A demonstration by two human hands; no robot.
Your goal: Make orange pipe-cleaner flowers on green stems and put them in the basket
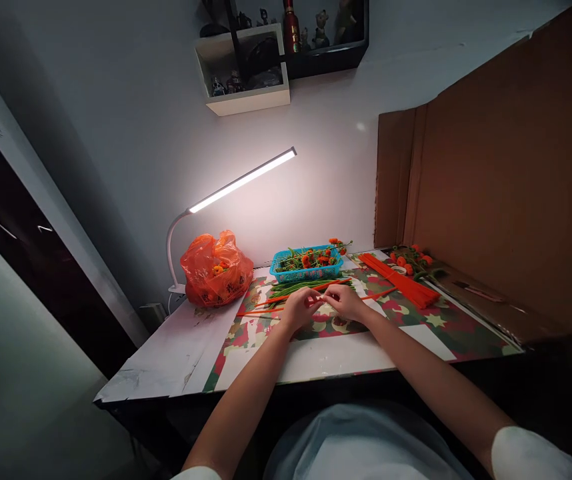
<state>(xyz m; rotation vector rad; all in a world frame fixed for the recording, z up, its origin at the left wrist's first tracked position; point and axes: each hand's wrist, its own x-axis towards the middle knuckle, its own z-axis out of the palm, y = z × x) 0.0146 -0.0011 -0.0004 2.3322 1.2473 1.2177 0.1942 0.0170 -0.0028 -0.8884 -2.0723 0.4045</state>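
My left hand (pixel 300 309) and my right hand (pixel 343 301) meet over the patterned mat (pixel 416 327) at the middle of the desk. Both have their fingers pinched together around a thin orange pipe cleaner (pixel 333 285) that runs between them. Just beyond the hands lie loose green stems (pixel 299 287) and more orange pipe cleaners (pixel 261 308). What the fingertips pinch between the two hands is too small to make out clearly.
A blue basket (pixel 306 267) of orange flowers stands behind the hands. An orange plastic bag (pixel 215 269) sits at the left under a lit desk lamp (pixel 241 181). A bundle of orange pipe cleaners (pixel 400 280) lies right, by a cardboard wall (pixel 496 200).
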